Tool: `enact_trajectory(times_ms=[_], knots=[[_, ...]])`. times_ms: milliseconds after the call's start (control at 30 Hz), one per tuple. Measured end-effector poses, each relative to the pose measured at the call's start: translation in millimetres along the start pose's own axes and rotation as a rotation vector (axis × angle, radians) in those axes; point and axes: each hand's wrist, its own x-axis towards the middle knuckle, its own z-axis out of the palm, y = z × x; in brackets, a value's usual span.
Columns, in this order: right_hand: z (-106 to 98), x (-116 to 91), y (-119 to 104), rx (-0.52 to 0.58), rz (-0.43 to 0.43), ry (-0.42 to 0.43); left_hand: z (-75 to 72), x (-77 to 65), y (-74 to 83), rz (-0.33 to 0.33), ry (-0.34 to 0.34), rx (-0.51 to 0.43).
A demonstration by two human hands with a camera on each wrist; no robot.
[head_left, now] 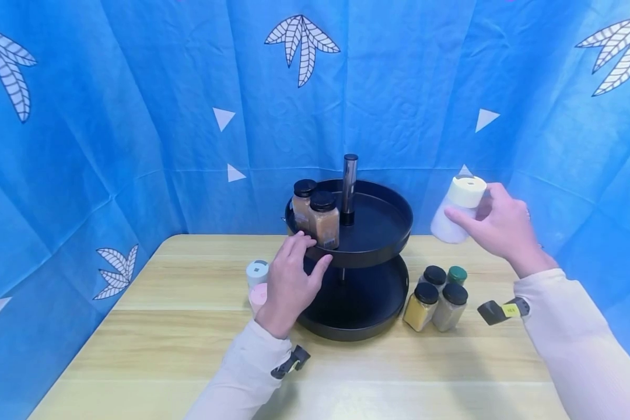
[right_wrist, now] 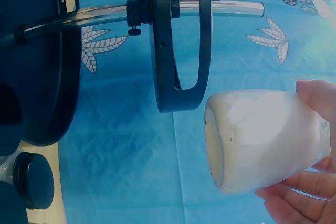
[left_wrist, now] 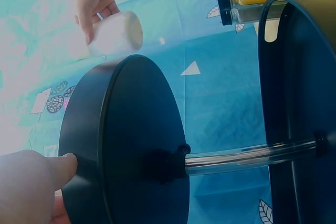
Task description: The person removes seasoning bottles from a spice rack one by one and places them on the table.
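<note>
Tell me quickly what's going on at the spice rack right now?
A person's right hand holds a white jar in the air to the right of the black two-tier rack. Their left hand rests on the rim of the upper tray, where two brown-filled jars stand. Four dark-lidded jars stand on the table right of the rack, two pale ones left of it.

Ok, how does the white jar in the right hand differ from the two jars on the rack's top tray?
The white jar is opaque with a cream lid, held tilted in the air by the right hand. The two brown spice jars are clear glass with black lids, standing upright on the top tray. All are lidded.
</note>
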Motion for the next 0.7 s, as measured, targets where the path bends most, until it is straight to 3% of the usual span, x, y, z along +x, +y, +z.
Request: enact_trajectory(times_ms=[700], knots=[[0, -26, 19, -0.019, 0.029, -0.018, 1.1, -1.2, -0.2, -0.012, -0.009, 0.0]])
